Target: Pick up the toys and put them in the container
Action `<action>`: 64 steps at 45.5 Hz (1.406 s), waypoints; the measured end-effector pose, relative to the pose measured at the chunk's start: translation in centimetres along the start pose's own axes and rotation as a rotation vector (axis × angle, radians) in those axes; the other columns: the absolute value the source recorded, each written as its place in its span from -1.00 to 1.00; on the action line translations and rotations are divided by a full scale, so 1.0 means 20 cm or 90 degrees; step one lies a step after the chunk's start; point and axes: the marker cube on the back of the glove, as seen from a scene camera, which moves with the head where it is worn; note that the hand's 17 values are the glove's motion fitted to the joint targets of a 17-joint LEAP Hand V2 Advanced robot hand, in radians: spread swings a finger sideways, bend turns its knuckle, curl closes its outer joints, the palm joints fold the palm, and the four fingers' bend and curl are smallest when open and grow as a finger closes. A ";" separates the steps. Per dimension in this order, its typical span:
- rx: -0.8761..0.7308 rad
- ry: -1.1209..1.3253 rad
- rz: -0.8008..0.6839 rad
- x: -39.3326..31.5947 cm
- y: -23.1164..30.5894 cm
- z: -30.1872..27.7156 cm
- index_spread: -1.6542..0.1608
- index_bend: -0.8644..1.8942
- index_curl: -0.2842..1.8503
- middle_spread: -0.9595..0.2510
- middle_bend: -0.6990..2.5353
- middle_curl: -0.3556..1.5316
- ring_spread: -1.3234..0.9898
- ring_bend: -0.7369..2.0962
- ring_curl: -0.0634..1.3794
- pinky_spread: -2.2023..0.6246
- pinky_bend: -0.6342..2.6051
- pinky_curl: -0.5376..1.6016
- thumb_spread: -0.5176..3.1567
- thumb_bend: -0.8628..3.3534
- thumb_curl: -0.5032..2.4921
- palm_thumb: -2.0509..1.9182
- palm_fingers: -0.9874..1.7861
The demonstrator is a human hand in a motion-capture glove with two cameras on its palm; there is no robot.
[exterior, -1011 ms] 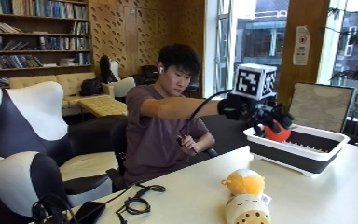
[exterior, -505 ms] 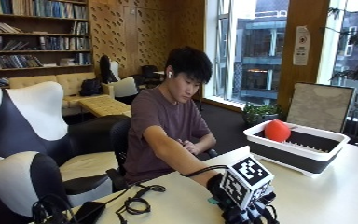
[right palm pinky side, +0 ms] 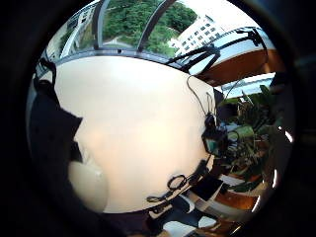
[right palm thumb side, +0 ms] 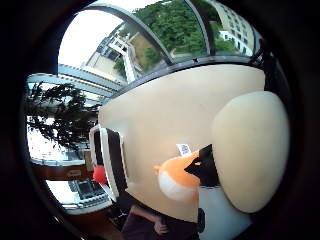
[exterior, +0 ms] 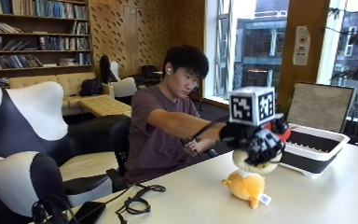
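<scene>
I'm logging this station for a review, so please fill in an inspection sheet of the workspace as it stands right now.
Surface: pale table, bare around the toy.
Job's things: orange and cream plush toy, its lower end on the table, its cream end in the hand; white container with dark inside at the table's far end, a red toy in it.
Clutter: dark flat device at the table's near corner.
Grippers: gloved right hand grips the plush toy's cream end from above.
Cables: black cable coiled on the table near the device.
Surroundings: bookshelves, black and white chairs, large windows.
</scene>
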 end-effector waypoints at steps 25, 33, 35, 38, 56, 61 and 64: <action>0.087 0.024 -0.300 -1.69 0.17 -0.57 0.30 0.11 -0.01 0.11 0.12 0.21 -0.17 0.49 0.03 0.33 0.19 0.00 -0.36 -0.55 -0.09 0.35 0.38; 0.049 0.061 -0.222 -2.18 0.21 -0.27 0.28 0.13 0.08 0.11 0.14 0.27 -0.17 0.52 0.05 0.32 0.21 0.03 -0.39 -0.56 -0.06 0.36 0.34; 0.036 0.062 -0.235 -2.27 0.24 -0.19 0.28 0.13 0.11 0.11 0.14 0.28 -0.17 0.53 0.06 0.32 0.21 0.04 -0.39 -0.56 -0.05 0.36 0.33; -0.023 0.011 -0.304 -2.44 0.32 -0.09 0.27 0.11 0.14 0.11 0.14 0.29 -0.18 0.53 0.06 0.33 0.22 0.04 -0.40 -0.56 -0.04 0.36 0.29; -0.167 0.124 -0.227 -2.17 0.30 -0.06 0.51 -0.36 -0.24 0.57 -0.48 -0.09 0.10 -0.07 -0.32 0.55 0.13 -0.07 -0.13 -0.62 -0.28 0.01 -0.65; -0.159 0.102 -0.259 -1.88 0.31 -0.22 0.54 -0.36 -0.32 0.61 -0.49 -0.14 0.14 -0.14 -0.39 0.57 0.08 -0.11 -0.11 -0.62 -0.32 0.00 -0.60; -0.140 0.141 -0.246 -1.69 0.30 -0.28 0.54 -0.36 -0.36 0.62 -0.50 -0.17 0.16 -0.17 -0.41 0.58 0.06 -0.12 -0.10 -0.62 -0.34 0.01 -0.57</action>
